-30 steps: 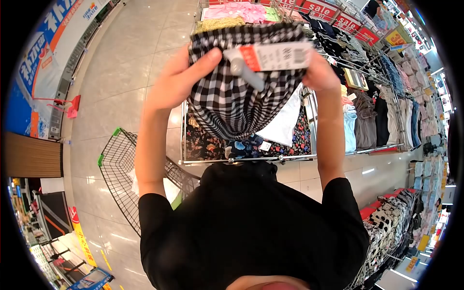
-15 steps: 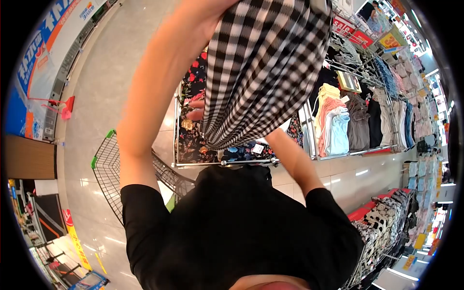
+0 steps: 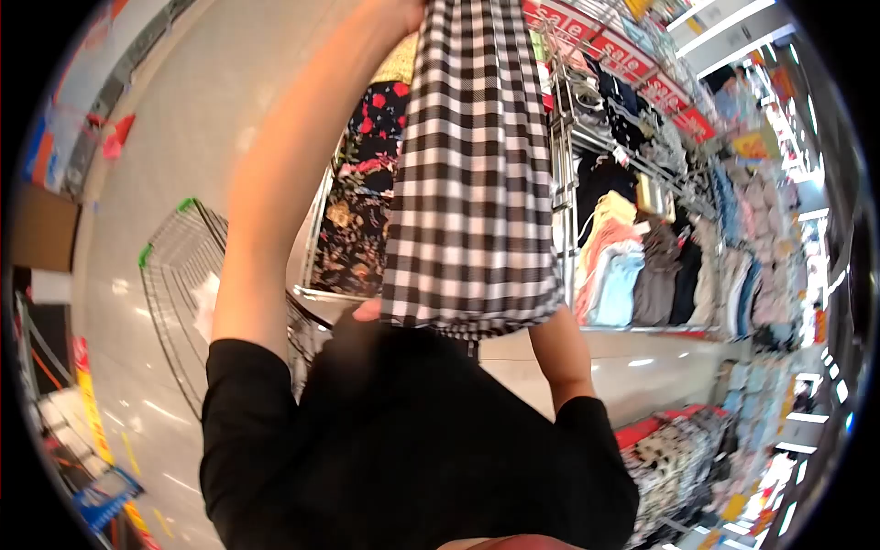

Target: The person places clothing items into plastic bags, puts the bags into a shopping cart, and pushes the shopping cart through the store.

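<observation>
A black-and-white checked garment (image 3: 477,183) with gathered folds hangs stretched out in front of me. My left hand (image 3: 412,13) grips it near the top edge of the view, where most of the hand is cut off. Behind the lower part of the cloth is my right hand (image 3: 367,310). Only its fingertips peek out past the garment's lower left edge, touching it, and the right forearm (image 3: 561,357) comes in from the other side. The cloth hides how those fingers are bent. The lower hem (image 3: 467,324) lies bunched close to my black shirt (image 3: 412,431).
Dark floral clothes (image 3: 353,234) lie on a metal-framed display stand behind the garment. Folded trousers (image 3: 614,275) hang on racks to the right, below red sale signs (image 3: 623,55). A wire shopping cart (image 3: 179,284) stands on the left. Patterned clothes (image 3: 678,467) fill a lower right stand.
The checked garment has swung from a slanted, bunched shape to hanging straighter and flatter. Its hem and my right hand have come down towards my body. The view has shifted slightly.
</observation>
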Demonstrator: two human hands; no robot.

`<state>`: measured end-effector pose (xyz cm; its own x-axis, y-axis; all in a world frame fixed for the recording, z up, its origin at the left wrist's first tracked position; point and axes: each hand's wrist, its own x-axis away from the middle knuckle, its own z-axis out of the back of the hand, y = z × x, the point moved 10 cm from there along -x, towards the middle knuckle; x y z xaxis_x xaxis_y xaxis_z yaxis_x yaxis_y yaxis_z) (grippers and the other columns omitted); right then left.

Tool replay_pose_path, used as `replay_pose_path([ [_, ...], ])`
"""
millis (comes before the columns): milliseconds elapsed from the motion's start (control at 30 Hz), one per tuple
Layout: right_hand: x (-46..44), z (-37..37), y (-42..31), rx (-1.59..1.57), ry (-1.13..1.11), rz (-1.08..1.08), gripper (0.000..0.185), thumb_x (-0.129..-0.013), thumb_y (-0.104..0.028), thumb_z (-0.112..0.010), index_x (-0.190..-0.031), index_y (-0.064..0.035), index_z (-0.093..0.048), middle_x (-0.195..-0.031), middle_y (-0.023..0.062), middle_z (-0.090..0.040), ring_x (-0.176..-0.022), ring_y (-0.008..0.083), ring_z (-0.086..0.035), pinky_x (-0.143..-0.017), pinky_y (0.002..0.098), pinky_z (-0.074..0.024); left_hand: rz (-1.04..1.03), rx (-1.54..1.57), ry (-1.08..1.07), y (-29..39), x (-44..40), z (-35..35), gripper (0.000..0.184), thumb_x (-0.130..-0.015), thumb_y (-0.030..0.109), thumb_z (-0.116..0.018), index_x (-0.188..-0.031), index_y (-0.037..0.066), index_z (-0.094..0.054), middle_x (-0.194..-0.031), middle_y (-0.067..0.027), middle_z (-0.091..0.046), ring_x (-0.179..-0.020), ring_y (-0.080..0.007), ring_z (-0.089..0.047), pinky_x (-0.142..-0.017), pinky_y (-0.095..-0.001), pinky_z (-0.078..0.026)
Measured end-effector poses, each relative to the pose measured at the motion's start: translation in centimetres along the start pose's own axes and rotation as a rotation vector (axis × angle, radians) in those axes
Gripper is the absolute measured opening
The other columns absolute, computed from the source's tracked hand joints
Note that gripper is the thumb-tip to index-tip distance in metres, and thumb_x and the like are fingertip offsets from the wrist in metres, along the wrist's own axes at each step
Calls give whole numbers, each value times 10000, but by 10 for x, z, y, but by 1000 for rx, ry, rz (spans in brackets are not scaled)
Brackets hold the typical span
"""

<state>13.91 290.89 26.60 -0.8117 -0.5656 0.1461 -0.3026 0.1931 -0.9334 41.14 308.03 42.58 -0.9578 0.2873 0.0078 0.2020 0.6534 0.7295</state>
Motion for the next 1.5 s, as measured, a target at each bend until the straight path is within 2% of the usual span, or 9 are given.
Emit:
replay_pose_path([
  [100, 22, 1, -47, 124, -64, 25, 377, -993, -111, -423, -1356, -13, -460, -1204, 164, -645, -1103, 246, -630, -961, 329, -492, 58, -60, 310, -69, 44, 76, 230, -987, 182, -514, -1094, -7, -589, -1049, -94, -675, -861, -144, -662, -716, -323, -569],
  [433, -16, -86, -103, 436, -405, -9, 377, -999, -106, -403, -1361, -12, -453, -1199, 175, -644, -1097, 253, -635, -957, 331, -500, 301, 496, 395, -294, 182, 186, 224, -1006, 166, -459, -1064, -32, -545, -867, -100, -673, -658, -156, -671, -539, -241, -598],
  [467, -21, -95, -100, 461, -438, -20, 377, -1000, -106, -401, -1361, -12, -452, -1199, 176, -644, -1097, 254, -635, -957, 331, -501, 378, 507, 420, -304, 201, 187, 192, -1004, 187, -453, -984, 18, -541, -697, -57, -626, -464, -89, -575, -335, -158, -469],
  [700, -39, -125, -89, 863, -682, 75, 377, -1004, -103, -387, -1365, -10, -448, -1196, 184, -644, -1092, 258, -639, -954, 333, -507, 426, 621, 525, -347, 252, 221, 156, -984, 215, -528, -1017, 69, -575, -639, -5, -571, -420, -16, -459, -301, -120, -372],
  [767, -42, -124, -76, 797, -705, 33, 378, -1005, -102, -383, -1366, -10, -446, -1195, 186, -644, -1091, 260, -639, -953, 333, -508, 408, 602, 528, -347, 263, 221, 144, -985, 191, -527, -1086, 127, -607, -708, -8, -601, -433, -6, -461, -311, -113, -355],
  [800, -43, -122, -68, -2, -576, -241, 408, -1029, -152, -309, -1402, -10, -393, -1231, 242, -603, -1114, 302, -626, -956, 360, -526, 404, 588, 533, -349, 269, 222, 148, -985, 199, -531, -1088, 126, -609, -718, -7, -608, -431, -9, -460, -316, -118, -355],
  [900, -55, -112, -60, -7, -473, -254, 518, -1037, -284, -226, -1462, 8, -281, -1238, 348, -544, -1130, 439, -583, -985, 447, -497, 407, 522, 559, -368, 281, 235, 169, -986, 212, -538, -1114, 121, -602, -839, -64, -670, -460, -32, -510, -325, -127, -343],
  [1200, -58, -115, -40, -168, -356, -508, 453, -1048, -169, -261, -1456, 27, -271, -1277, 285, -552, -1183, 309, -580, -1003, 321, -492, 388, -127, 756, -344, 392, 240, 229, -993, 262, -488, -1055, 95, -633, -932, -57, -694, -732, -101, -634, -601, -219, -486],
  [1500, -39, -98, -29, 314, -415, -304, 497, -969, -101, -500, -1413, 64, -350, -1303, 196, -571, -1178, 227, -582, -1005, 273, -463, 287, -307, -581, -287, 351, 21, 318, -986, 143, -532, -1267, -2, -567, -1228, -88, -625, -1132, -167, -574, -970, -305, -447],
])
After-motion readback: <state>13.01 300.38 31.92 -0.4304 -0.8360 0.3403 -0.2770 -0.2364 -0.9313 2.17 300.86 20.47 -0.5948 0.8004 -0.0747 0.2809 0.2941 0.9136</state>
